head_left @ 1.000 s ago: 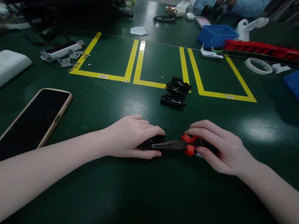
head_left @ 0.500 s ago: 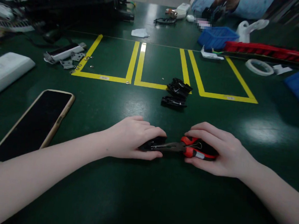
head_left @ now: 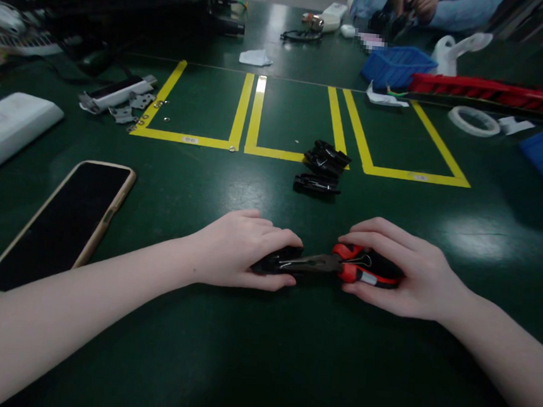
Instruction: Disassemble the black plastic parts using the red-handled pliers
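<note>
My left hand (head_left: 243,252) is closed around a small black plastic part (head_left: 269,263), its thumb and fingers on either side. My right hand (head_left: 403,272) grips the red and black handles of long-nose pliers (head_left: 354,264). The pliers' dark jaws point left and reach the black part; whether they pinch it I cannot tell. Beyond my hands, a small pile of similar glossy black parts (head_left: 322,170) lies at the front corner of the middle yellow-taped box.
A phone (head_left: 60,223) lies left of my left arm, near a white device (head_left: 16,130). Metal pieces (head_left: 122,114) rest by the left taped box. Blue bins (head_left: 397,66), a tape roll (head_left: 473,121) and a red strip (head_left: 490,93) sit to the right. Across the table are another person's hands (head_left: 415,2).
My right hand and the pliers have shifted slightly to the right. The left hand stays almost in place around the black part.
</note>
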Demonstrator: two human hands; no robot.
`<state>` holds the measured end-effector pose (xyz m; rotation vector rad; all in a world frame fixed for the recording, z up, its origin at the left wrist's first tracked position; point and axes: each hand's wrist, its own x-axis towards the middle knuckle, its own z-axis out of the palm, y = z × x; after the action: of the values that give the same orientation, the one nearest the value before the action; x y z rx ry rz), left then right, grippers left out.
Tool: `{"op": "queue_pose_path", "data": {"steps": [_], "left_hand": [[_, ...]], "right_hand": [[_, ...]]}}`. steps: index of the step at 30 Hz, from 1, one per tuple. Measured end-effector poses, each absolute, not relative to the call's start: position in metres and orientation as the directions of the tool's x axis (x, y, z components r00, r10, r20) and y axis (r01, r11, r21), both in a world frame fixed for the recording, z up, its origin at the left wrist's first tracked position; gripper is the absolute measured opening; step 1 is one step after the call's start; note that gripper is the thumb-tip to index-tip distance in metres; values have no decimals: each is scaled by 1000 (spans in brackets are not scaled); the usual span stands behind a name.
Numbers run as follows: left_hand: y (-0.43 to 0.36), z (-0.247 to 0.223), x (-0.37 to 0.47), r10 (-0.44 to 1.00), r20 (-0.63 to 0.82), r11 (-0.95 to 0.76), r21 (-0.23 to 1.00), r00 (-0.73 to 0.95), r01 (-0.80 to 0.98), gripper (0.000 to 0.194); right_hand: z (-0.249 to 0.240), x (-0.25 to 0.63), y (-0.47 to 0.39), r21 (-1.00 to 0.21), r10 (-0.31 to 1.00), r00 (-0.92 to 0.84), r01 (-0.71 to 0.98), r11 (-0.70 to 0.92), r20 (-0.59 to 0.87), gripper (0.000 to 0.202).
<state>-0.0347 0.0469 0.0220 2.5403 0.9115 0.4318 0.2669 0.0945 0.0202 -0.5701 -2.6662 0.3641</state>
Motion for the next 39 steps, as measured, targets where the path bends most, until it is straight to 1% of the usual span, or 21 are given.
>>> {"op": "queue_pose_path", "data": {"steps": [3,8,13,21,27,32,36,39], "left_hand": [[47,23,-35,660,134,-699,471,739,538,39],[47,24,-34,655,129,-703,465,745,538,39],[47,24,-34,654,133,-706,462,745,537,39],[47,23,-35,653,158,-709,473,741,524,43],[48,23,-35,650,159,-708,482,743,516,43],[48,23,-36,680,155,-661,553,717,507,44],[47,25,-35,703,132,-613,611,699,501,45],[46,27,-34,724,108,-573,643,681,507,40]], "right_hand": [[21,267,94,-347,477,-825,370,862,303,41],[21,267,95,-324,420,-851,319,891,316,42],[21,267,96,-305,392,-861,297,905,325,43],[21,264,92,-323,416,-852,315,893,318,40],[18,262,91,-298,415,-856,327,897,309,41],[18,263,92,-314,429,-853,337,888,296,39],[18,264,92,-254,410,-854,340,906,321,40],[17,264,92,-199,395,-857,345,917,330,42]]}}
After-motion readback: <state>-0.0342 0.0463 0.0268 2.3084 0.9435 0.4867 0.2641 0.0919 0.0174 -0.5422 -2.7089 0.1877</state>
